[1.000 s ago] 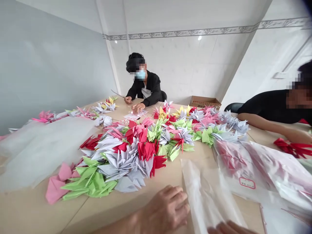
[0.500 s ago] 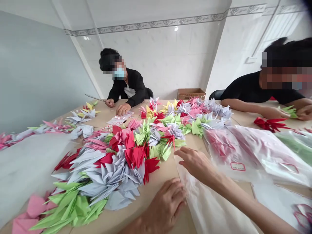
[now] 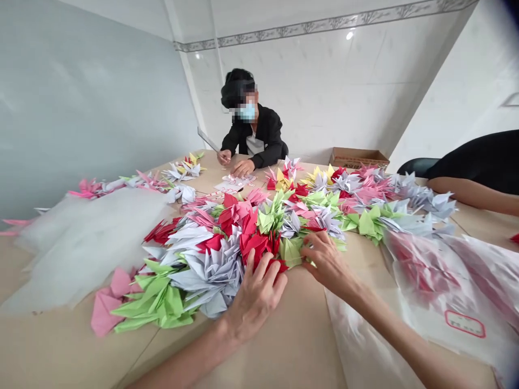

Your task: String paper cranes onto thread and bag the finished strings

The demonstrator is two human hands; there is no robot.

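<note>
Both hands are open with the fingers spread, pressed against the near edge of a long heap of origami paper cranes (image 3: 259, 227); neither visibly closes on anything. The left hand (image 3: 255, 300) has its fingertips (image 3: 279, 281) against a red crane (image 3: 254, 246). Just to its right, the right hand (image 3: 326, 265) touches a pale green crane (image 3: 292, 251).

Left of the left hand lie lavender cranes (image 3: 211, 275), then green cranes (image 3: 156, 302) and pink cranes (image 3: 107, 302). Farther left is a translucent plastic sheet (image 3: 85, 243). Below the right forearm lies a clear plastic bag (image 3: 357, 346), and right of the right hand is a bag of red cranes (image 3: 425, 275) with a red-edged label (image 3: 465, 323).

Past the heap, a co-worker (image 3: 253, 129) in a black jacket sits across the wooden table (image 3: 300, 335), hands near a sheet of paper (image 3: 235, 185). A cardboard box (image 3: 359, 158) stands farther back. At far right, another co-worker's forearm (image 3: 470, 194) lies along the table.
</note>
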